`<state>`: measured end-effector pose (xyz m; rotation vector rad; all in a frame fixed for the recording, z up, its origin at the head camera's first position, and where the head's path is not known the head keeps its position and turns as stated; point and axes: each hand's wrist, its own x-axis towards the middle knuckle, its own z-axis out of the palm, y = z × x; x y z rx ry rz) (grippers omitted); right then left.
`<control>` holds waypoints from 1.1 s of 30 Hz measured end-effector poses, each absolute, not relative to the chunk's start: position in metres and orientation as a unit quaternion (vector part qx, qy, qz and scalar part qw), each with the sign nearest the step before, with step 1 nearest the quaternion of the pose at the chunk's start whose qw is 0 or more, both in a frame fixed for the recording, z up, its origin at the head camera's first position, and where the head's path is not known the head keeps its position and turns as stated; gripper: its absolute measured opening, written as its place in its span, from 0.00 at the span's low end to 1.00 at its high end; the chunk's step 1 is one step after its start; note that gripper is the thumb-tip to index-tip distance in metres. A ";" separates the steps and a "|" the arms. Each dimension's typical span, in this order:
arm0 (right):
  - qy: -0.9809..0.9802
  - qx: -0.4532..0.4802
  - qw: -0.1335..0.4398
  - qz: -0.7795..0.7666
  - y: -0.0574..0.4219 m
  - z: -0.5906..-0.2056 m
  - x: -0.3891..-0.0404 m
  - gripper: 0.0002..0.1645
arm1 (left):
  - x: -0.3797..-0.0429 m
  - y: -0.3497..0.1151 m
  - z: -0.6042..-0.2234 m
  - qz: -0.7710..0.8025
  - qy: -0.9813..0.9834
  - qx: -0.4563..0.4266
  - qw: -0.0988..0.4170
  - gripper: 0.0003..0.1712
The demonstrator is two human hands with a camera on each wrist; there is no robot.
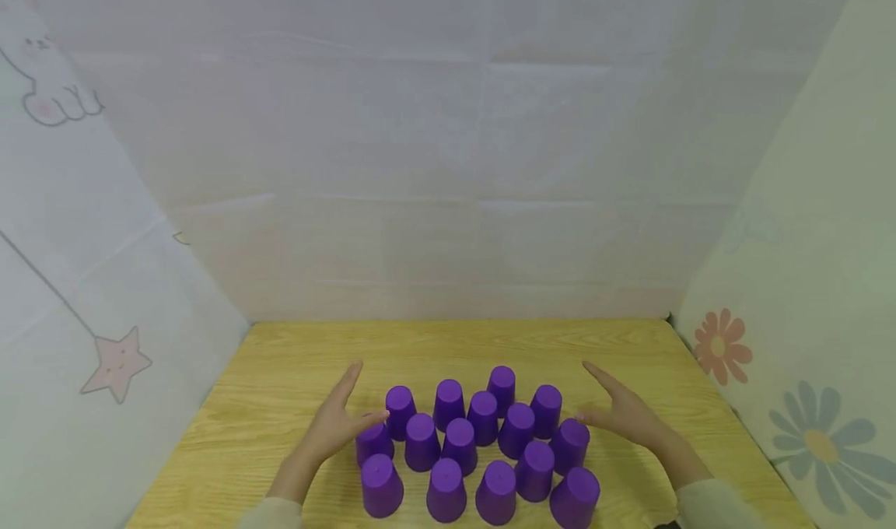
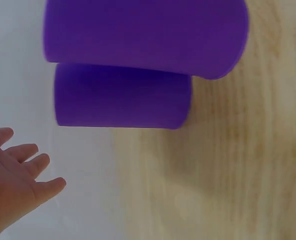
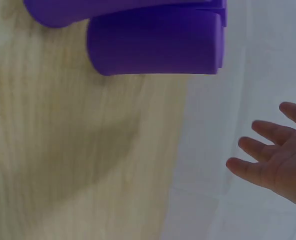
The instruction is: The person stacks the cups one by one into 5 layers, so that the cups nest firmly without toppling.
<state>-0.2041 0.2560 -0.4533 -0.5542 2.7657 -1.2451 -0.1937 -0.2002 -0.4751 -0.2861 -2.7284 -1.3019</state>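
Several purple cups (image 1: 460, 445) stand upside down in a loose cluster on the wooden table. At the cluster's left side, my left hand (image 1: 334, 426) is spread with straight fingers and holds nothing. Its thumb tip overlaps the back-left cup (image 1: 400, 414) in the head view; I cannot tell whether they touch. On the opposite side my right hand (image 1: 625, 416) is likewise spread, its thumb near the right-hand cup (image 1: 570, 445). In the left wrist view the left hand (image 2: 18, 180) is apart from a purple cup (image 2: 123, 97). The right wrist view shows fingers spread beside another cup (image 3: 157, 42).
The wooden tabletop (image 1: 280, 350) extends behind and beside the cups. Pale cloth (image 1: 448, 163) hangs at the back, with a printed sheet on the left (image 1: 56, 296) and another on the right (image 1: 826, 280) enclosing the table.
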 end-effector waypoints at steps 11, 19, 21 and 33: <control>0.830 -0.152 0.143 -0.518 0.262 -0.493 -0.198 0.43 | -0.188 -0.201 -0.501 -0.461 -0.886 -0.058 0.012 0.52; 0.800 -0.145 0.164 -0.559 0.259 -0.509 -0.192 0.42 | -0.184 -0.197 -0.518 -0.529 -0.847 -0.048 -0.009 0.49; 0.797 -0.148 0.157 -0.563 0.257 -0.512 -0.191 0.41 | -0.183 -0.196 -0.520 -0.547 -0.836 -0.047 -0.007 0.47; 0.777 -0.117 0.153 -0.599 0.249 -0.532 -0.189 0.41 | -0.179 -0.199 -0.533 -0.625 -0.780 -0.027 -0.005 0.40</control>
